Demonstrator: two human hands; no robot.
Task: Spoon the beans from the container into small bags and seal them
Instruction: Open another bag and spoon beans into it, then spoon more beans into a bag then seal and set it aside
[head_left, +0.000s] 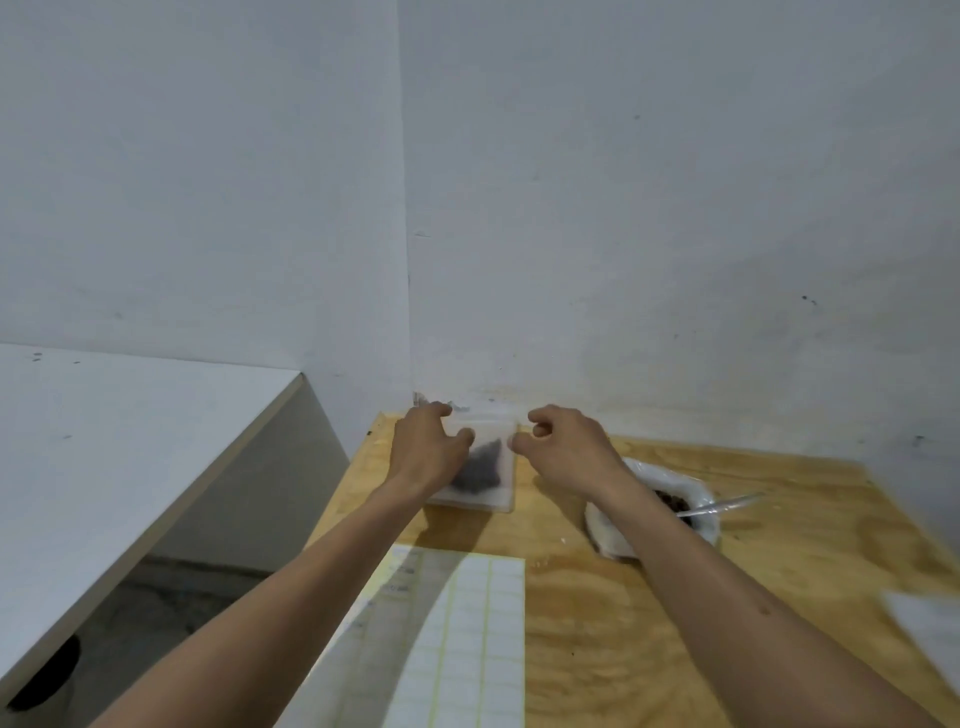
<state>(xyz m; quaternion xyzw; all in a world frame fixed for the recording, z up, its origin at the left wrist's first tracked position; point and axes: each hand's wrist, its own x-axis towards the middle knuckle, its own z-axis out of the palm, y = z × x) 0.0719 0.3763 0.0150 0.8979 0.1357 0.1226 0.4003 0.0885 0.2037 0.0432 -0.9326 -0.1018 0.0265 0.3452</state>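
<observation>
Nearest the camera, a white sheet of small rectangular sticker labels (467, 639) lies flat on the light plywood surface (675, 623), partly crossed by the shadow of the left forearm. At the right edge a blurred white sheet of paper (930, 629) also rests on the surface.

Further out on the right, a white plastic container of dark beans (691, 514) sits behind the right forearm, which hides part of it. A clear plastic spoon (722, 506) rests in it, its handle pointing right over the rim.

Beyond that, near the far edge of the surface by the wall corner, a small clear plastic bag holding a dark heap of beans (485, 467) is held up between both hands. The left hand (428, 449) grips the bag's upper left edge, thumb in front, fingers curled behind the top. The right hand (563, 447) has its fingers curled, thumb tip at the bag's upper right edge; whether it truly pinches the bag I cannot tell.

To the left stands a white table top (104, 467), apart from the plywood surface, and pale grey walls (623, 208) meet in a corner behind everything.
</observation>
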